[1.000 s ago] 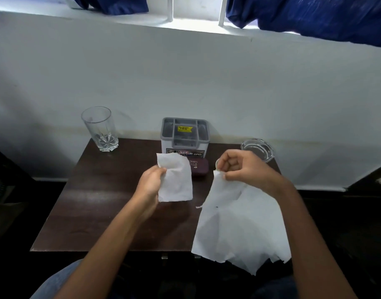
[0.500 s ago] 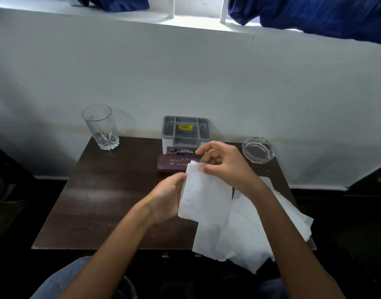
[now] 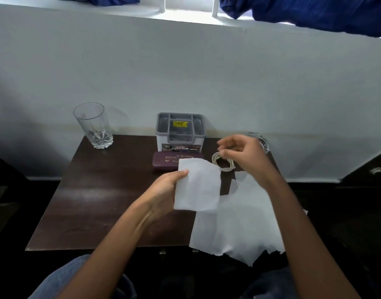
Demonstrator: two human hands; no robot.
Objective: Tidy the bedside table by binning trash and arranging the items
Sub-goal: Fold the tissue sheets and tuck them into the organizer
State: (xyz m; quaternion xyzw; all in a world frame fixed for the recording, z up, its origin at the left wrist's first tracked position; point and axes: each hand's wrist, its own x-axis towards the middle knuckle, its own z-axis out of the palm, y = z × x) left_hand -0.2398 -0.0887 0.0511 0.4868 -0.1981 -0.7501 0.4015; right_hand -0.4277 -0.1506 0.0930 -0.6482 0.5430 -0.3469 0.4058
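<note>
My left hand [image 3: 163, 190] pinches a small white paper sheet [image 3: 198, 186] by its left edge above the middle of the dark wooden bedside table [image 3: 98, 201]. Larger white paper sheets [image 3: 239, 225] spread beneath it over the table's right side and hang past the front edge; whether my left hand also holds them I cannot tell. My right hand [image 3: 243, 152] hovers with loosely curled fingers, holding nothing, just above a coiled white cable [image 3: 223, 162] at the back right.
A maroon case [image 3: 170, 161] lies in front of a grey compartment box [image 3: 180, 131] at the back centre. A clear drinking glass [image 3: 92, 126] stands back left. A glass ashtray [image 3: 264, 142] sits back right, partly hidden by my right hand. A white wall rises behind the table.
My right hand has let go of the paper and moved back right over the cable. The papers came together at my left hand, and the large sheets dropped onto the table's right side.
</note>
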